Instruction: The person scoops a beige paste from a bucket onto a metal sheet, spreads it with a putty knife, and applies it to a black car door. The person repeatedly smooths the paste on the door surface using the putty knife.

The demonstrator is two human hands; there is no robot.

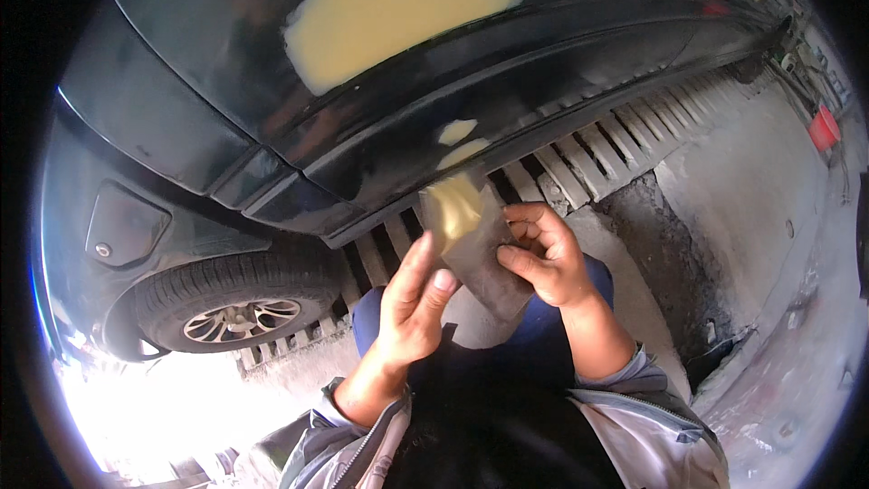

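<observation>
My right hand (549, 258) pinches the right edge of a thin grey flat plate (493, 276) between thumb and fingers. Yellow filler paste (455, 206) is smeared over the plate's far end, which lies close below the car's sill. Beside the plate's left edge is my left hand (415, 306), its thumb and fingers stretched out and apart. Whether its fingertips touch the plate I cannot tell. A large yellow filler patch (407, 9) covers part of the dark car door (244, 63). Lower down, two small yellow patches (458, 132) mark the sill area.
A car wheel (240, 308) stands at the left under a closed fuel flap (127, 222). Slatted grating (588, 158) runs beneath the sill. A dark recess (647, 244) breaks the concrete floor on the right. Farther right is a red object (824, 129) beside some hoses or cables.
</observation>
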